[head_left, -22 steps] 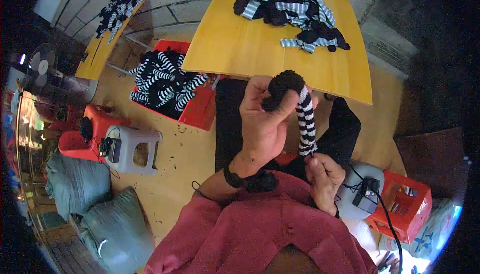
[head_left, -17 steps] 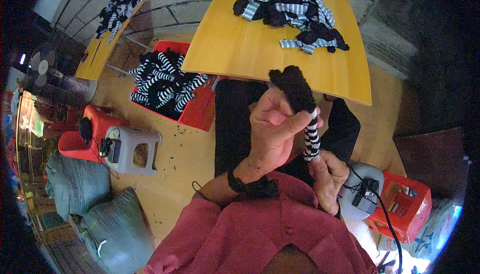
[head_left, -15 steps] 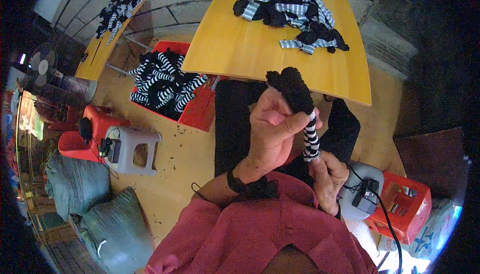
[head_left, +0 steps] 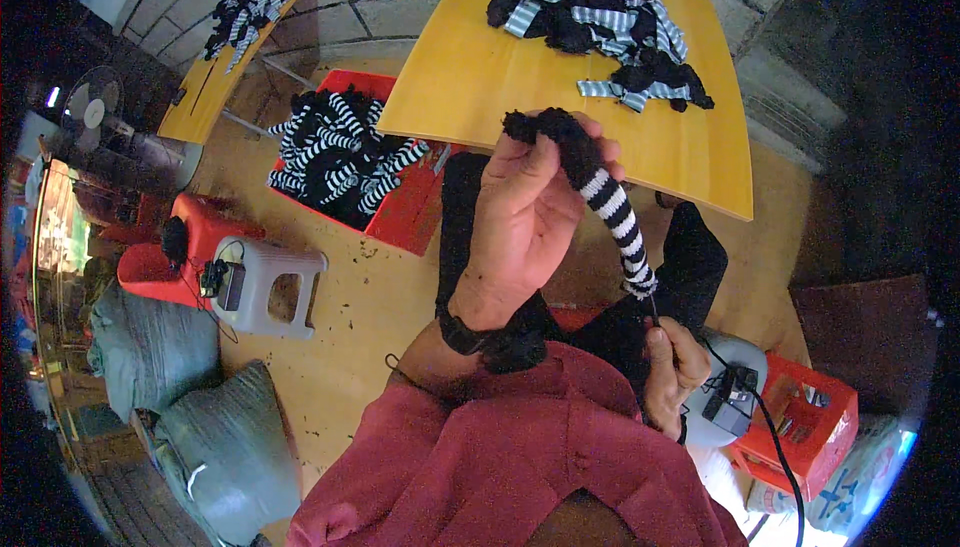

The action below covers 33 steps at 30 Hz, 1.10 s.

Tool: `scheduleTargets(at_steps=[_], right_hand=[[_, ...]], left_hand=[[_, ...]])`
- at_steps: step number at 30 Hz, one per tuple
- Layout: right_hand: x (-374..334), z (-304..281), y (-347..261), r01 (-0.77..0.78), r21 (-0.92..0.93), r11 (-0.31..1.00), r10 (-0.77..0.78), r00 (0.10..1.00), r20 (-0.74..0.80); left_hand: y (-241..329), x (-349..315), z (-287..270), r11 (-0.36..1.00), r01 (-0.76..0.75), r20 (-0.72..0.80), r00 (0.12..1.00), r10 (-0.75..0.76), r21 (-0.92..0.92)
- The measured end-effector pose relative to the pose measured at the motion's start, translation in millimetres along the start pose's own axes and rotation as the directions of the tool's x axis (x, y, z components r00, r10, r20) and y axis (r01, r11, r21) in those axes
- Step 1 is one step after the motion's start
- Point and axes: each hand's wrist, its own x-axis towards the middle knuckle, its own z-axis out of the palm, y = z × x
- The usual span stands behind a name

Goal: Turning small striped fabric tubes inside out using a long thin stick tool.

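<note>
My left hand (head_left: 525, 212) is closed around the black end of a black-and-white striped knitted tube (head_left: 618, 222), raised over my lap near the table edge. From there the tube slants down to the right, its lower striped end ragged. A thin dark rod (head_left: 655, 309) comes out of that lower end, and the fingers of my right hand (head_left: 675, 372) pinch it. How far the rod reaches inside the tube is hidden by the knit.
A yellow table (head_left: 450, 77) bears a heap of black and grey-striped knitted pieces (head_left: 610, 27). Left of it, a red crate (head_left: 405, 227) holds many striped tubes. Grey stools (head_left: 270, 287) flank me, with a cable (head_left: 780, 437) on the right. Stuffed sacks (head_left: 235, 452) stand lower left.
The tube now hangs longer and straighter, with more stripes showing. My left hand has moved up and my right hand down, away from the tube's end, leaving the thin rod visible between.
</note>
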Motion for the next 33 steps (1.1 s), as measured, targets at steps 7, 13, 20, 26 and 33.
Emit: scheduleTargets(at_steps=[7,13,20,26,33], right_hand=[[19.7,-21.5,74.1,-0.166,-0.101,0.981,0.156,0.982,-0.106],[55.9,-13.4,8.4,-0.24,0.392,0.888,0.276,0.961,-0.036],[98.7,18.9,-63.3,-0.282,0.455,0.845,0.229,0.959,0.169],[104.6,23.5,-57.1,-0.286,0.489,0.824,0.169,0.948,0.27],[101.2,27.5,-39.0,-0.292,0.589,0.753,0.219,0.956,0.194]], left_hand=[[3.6,14.0,-21.2,0.992,0.05,0.104,0.994,-0.038,-0.114],[-14.9,8.1,-19.0,0.973,0.199,0.176,0.968,-0.176,-0.118],[-30.1,-4.5,-10.0,0.912,0.351,-0.053,0.936,-0.348,0.213],[-37.2,-2.9,-9.1,0.82,0.385,-0.088,0.919,-0.385,0.423],[-44.8,-0.5,-9.5,0.808,0.528,-0.226,0.847,-0.481,0.26]])
